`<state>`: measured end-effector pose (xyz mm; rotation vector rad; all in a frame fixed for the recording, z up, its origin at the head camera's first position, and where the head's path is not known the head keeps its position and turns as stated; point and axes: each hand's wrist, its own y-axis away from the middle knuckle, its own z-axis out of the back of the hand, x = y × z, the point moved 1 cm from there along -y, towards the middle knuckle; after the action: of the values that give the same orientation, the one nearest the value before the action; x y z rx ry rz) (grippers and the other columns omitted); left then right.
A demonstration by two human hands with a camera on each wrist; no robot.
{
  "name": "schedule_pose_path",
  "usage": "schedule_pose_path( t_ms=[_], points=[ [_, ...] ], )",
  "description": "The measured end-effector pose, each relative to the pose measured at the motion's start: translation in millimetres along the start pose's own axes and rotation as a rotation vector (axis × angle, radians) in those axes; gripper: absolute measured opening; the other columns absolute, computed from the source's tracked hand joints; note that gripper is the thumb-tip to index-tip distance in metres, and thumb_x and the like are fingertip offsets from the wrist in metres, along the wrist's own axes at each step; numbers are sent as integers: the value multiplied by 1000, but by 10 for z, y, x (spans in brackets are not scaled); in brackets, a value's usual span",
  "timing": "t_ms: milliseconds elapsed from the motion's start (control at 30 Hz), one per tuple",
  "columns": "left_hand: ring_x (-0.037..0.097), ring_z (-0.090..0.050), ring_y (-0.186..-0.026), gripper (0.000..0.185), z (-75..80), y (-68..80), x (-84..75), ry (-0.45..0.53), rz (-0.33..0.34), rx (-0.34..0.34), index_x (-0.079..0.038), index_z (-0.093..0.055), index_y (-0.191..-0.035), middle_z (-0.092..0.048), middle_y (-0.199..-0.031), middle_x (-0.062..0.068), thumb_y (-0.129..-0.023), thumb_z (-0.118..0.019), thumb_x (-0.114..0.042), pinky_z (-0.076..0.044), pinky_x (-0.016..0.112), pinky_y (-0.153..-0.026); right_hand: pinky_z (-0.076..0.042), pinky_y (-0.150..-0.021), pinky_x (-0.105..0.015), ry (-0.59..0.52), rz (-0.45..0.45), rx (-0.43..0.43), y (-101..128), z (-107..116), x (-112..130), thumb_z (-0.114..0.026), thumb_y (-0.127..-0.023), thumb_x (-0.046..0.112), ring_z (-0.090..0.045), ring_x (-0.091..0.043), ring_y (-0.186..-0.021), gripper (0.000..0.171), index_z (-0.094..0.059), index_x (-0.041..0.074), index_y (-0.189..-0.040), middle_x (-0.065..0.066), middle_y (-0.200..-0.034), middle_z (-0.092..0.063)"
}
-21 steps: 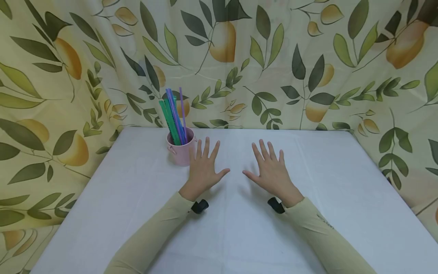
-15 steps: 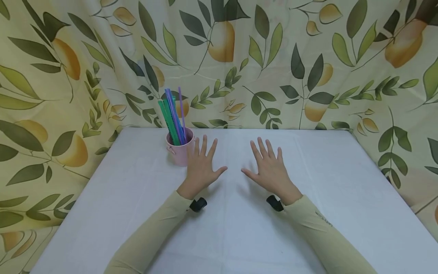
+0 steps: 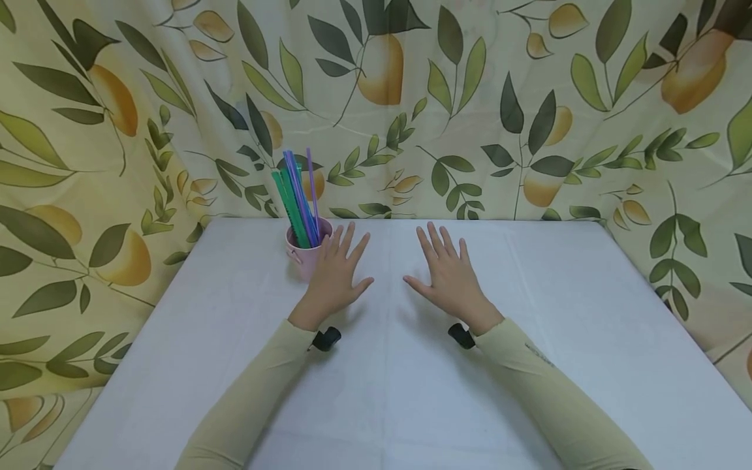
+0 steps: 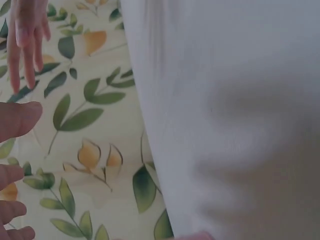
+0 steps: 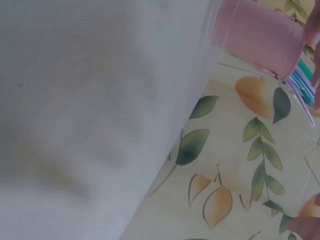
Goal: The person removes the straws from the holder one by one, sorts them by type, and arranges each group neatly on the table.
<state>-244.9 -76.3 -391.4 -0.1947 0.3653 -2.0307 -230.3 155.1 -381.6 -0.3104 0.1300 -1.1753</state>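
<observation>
My left hand (image 3: 333, 277) hovers over the white table with its fingers spread and nothing in it. In the head view it partly covers a pink bucket (image 3: 302, 261); whether they touch cannot be told. Green, blue and purple sticks (image 3: 298, 199), perhaps straws, stand upright and leaning in that bucket. To the right, my right hand (image 3: 452, 279) is held out likewise, fingers spread, holding nothing. The right wrist view shows the pink bucket (image 5: 262, 37) at its upper right, with the coloured sticks (image 5: 302, 82) poking out.
A white cloth covers the table (image 3: 388, 391). Behind it and along the sides hangs a curtain (image 3: 376, 163) printed with leaves and yellow fruit. A small black device (image 3: 327, 339) sits at the left wrist, and another black device (image 3: 461, 335) at the right.
Both hands have shifted a little to the left and farther from the body, fingers still spread. My left hand now covers more of the bucket. The bucket and its sticks stay in place.
</observation>
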Motion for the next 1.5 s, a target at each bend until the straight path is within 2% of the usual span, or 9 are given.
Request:
schedule_pose_path(
  t_ms=[100, 267, 433, 600, 833, 1000, 1200, 1333, 1500],
  points=[
    [37, -17, -144, 78, 46, 17, 107, 17, -12, -39, -14, -24, -150, -16, -157, 17, -87, -60, -46, -18, 56, -117, -17, -113, -65, -36, 27, -38, -53, -37, -2, -53, -87, 56, -17, -37, -144, 91, -8, 12, -152, -15, -157, -15],
    [37, -23, -142, 74, 124, 84, 311, 31, 5, -69, -9, -32, -146, -27, -153, 18, -87, -64, -38, -20, 57, -116, -18, -113, -64, -83, 58, -73, -117, -75, 5, -53, -88, 52, -20, -35, -143, 88, -8, 11, -152, -14, -157, -17],
    [38, -29, -139, 71, 155, 168, 528, -31, 38, -120, -6, -38, -143, -35, -148, 21, -85, -65, -35, -25, 56, -115, -20, -113, -63, -102, 69, -91, -171, -81, 17, -55, -88, 49, -23, -35, -142, 85, -15, 6, -150, -15, -156, -21],
    [39, -30, -138, 71, 201, 203, 722, -21, 104, -157, -2, -39, -141, -37, -147, 22, -83, -67, -32, -24, 56, -115, -18, -115, -61, -120, 70, -84, -236, -57, 31, -55, -88, 48, -21, -33, -144, 85, -15, 5, -150, -14, -157, -20],
    [41, -28, -138, 74, 248, 221, 924, 106, 222, -152, 4, -37, -140, -36, -146, 24, -84, -66, -34, -19, 56, -116, -24, -113, -60, -205, 110, -126, -355, -26, 80, -59, -88, 43, -28, -32, -141, 85, -14, 6, -150, -15, -154, -26],
    [43, -26, -138, 80, 194, 212, 1059, 261, 299, -115, 4, -30, -144, -32, -148, 24, -86, -64, -39, -21, 56, -116, -32, -112, -53, -399, 113, -92, -487, -19, 146, -61, -90, 35, -37, -33, -136, 81, -15, 8, -150, -17, -150, -33],
    [39, -24, -141, 85, 120, 172, 1143, 585, 436, -29, -3, -20, -149, -25, -153, 22, -87, -64, -41, -25, 55, -115, -36, -110, -49, -676, 99, -9, -674, -68, 240, -59, -93, 26, -43, -32, -133, 72, -17, 11, -149, -17, -146, -41],
    [35, -28, -141, 81, 88, 125, 1170, 756, 469, -35, -5, -22, -149, -28, -153, 18, -87, -66, -35, -27, 51, -116, -38, -111, -43, -795, 77, 10, -785, -111, 286, -57, -94, 23, -46, -29, -130, 65, -22, 8, -147, -16, -142, -46],
    [33, -37, -136, 74, 46, 86, 1183, 1005, 476, -60, -8, -29, -147, -36, -149, 17, -86, -69, -21, -32, 46, -114, -41, -109, -41, -926, 41, 12, -896, -121, 339, -57, -94, 23, -50, -28, -127, 60, -29, 7, -145, -16, -138, -51]
  ],
)
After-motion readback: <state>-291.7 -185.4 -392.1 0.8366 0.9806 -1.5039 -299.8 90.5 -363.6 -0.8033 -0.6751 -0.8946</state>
